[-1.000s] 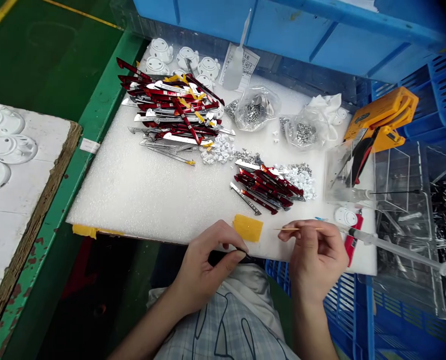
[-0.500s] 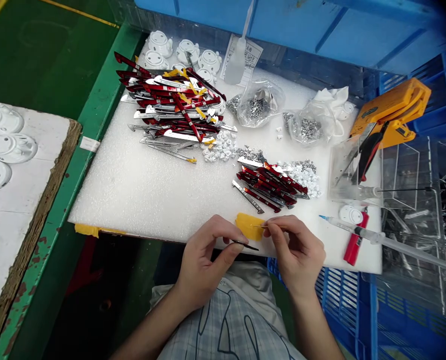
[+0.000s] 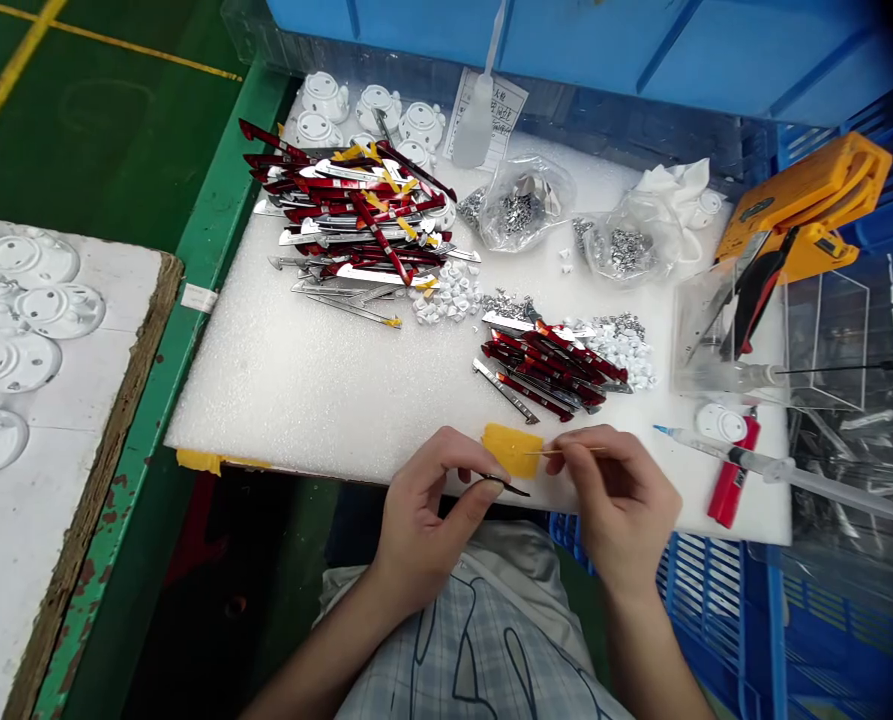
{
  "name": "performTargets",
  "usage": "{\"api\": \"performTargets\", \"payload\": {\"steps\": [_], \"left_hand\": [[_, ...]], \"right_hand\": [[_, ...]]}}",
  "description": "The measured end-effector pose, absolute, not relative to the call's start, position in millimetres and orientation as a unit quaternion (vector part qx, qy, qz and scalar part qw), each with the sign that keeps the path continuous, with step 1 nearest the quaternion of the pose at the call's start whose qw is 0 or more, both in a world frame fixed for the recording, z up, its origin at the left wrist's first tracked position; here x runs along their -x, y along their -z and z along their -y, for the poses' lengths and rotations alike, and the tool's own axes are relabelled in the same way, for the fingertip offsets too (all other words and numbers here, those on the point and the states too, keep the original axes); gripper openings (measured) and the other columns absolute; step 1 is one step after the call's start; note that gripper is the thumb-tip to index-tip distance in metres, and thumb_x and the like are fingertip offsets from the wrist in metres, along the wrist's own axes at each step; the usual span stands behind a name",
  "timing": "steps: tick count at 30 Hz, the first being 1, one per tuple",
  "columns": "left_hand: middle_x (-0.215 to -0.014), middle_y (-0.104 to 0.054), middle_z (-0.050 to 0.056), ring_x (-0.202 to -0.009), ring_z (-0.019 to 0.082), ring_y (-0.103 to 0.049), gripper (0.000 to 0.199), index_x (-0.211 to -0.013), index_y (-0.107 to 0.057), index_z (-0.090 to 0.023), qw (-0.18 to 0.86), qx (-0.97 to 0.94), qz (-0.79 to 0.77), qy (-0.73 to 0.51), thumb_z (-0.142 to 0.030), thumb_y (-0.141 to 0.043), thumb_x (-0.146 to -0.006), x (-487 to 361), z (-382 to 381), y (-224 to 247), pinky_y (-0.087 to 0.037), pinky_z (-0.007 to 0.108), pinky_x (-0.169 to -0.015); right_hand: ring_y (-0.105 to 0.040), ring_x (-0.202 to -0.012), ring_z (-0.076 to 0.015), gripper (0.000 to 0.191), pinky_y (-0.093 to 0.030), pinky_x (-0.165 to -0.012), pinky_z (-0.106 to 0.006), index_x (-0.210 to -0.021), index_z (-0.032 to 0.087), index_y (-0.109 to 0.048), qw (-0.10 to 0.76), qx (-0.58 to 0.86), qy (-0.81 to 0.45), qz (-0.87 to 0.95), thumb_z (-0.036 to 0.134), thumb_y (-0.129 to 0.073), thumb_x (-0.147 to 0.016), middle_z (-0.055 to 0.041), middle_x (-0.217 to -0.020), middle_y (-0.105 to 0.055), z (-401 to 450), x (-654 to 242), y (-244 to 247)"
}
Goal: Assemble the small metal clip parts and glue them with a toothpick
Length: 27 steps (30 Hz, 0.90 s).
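Between the thumb and forefinger of my left hand (image 3: 435,520) is a thin dark strip (image 3: 512,488), its free end pointing right. My right hand (image 3: 622,500) pinches a slender toothpick-like stick (image 3: 540,452), whose tip lies over a yellow patch (image 3: 517,448) at the front edge of the white foam board (image 3: 326,400). Just beyond my hands is a small pile of dark red and silver knife-shaped pieces (image 3: 555,362). Small white plastic parts (image 3: 622,355) lie at that pile's right side.
A larger heap of red and silver pieces (image 3: 363,215) lies back left, near white round parts (image 3: 423,122). Bags of small metal parts (image 3: 525,205), a squeeze bottle (image 3: 476,125), a syringe (image 3: 761,462), a red marker-like tube (image 3: 732,475) and a clear box (image 3: 828,340) stand or lie around.
The whole view has shifted a little, so the board appears further right. Both hands keep their pinches; the stick's tip stays over the yellow patch.
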<state>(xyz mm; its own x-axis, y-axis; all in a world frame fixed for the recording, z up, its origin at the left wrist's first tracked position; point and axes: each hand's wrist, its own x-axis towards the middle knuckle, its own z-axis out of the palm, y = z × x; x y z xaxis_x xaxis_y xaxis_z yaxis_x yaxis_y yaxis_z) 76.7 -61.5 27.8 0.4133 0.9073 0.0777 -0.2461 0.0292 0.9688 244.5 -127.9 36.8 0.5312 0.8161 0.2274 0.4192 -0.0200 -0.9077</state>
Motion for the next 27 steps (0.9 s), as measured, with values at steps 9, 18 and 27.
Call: {"api": "performTargets", "payload": {"steps": [9, 18, 27], "left_hand": [[-0.085, -0.075, 0.004, -0.081, 0.018, -0.068, 0.012, -0.093, -0.075, -0.022, 0.639, -0.540, -0.320, -0.444, -0.030, -0.073, -0.102, -76.5, 60.1, -30.1, -0.057, 0.029, -0.076], [-0.086, -0.074, 0.004, -0.080, 0.018, -0.066, 0.012, -0.094, -0.075, -0.024, 0.645, -0.537, -0.327, -0.434, -0.032, -0.074, -0.102, -76.3, 61.0, -30.9, -0.053, 0.029, -0.073], [-0.086, -0.073, 0.003, -0.080, 0.017, -0.064, 0.010, -0.094, -0.075, -0.024, 0.646, -0.534, -0.320, -0.441, -0.031, -0.074, -0.102, -76.7, 60.7, -29.9, -0.051, 0.028, -0.073]], "right_hand": [[-0.067, -0.058, -0.0112, 0.011, -0.052, -0.050, -0.021, -0.091, 0.024, -0.076, 0.696, 0.582, -0.269, 0.322, 0.032, -0.080, -0.098, 0.0017, -0.078, -0.075, 110.2, -226.1, -61.1], [-0.068, -0.060, -0.0107, 0.006, -0.057, -0.054, -0.023, -0.096, 0.025, -0.077, 0.674, 0.567, -0.310, 0.358, 0.028, -0.076, -0.101, 0.0025, -0.084, -0.074, 109.6, -215.1, -58.8], [-0.068, -0.063, -0.0105, 0.006, -0.058, -0.056, -0.022, -0.097, 0.025, -0.078, 0.673, 0.559, -0.318, 0.365, 0.025, -0.075, -0.101, 0.0020, -0.084, -0.075, 106.9, -213.6, -58.6]]}}
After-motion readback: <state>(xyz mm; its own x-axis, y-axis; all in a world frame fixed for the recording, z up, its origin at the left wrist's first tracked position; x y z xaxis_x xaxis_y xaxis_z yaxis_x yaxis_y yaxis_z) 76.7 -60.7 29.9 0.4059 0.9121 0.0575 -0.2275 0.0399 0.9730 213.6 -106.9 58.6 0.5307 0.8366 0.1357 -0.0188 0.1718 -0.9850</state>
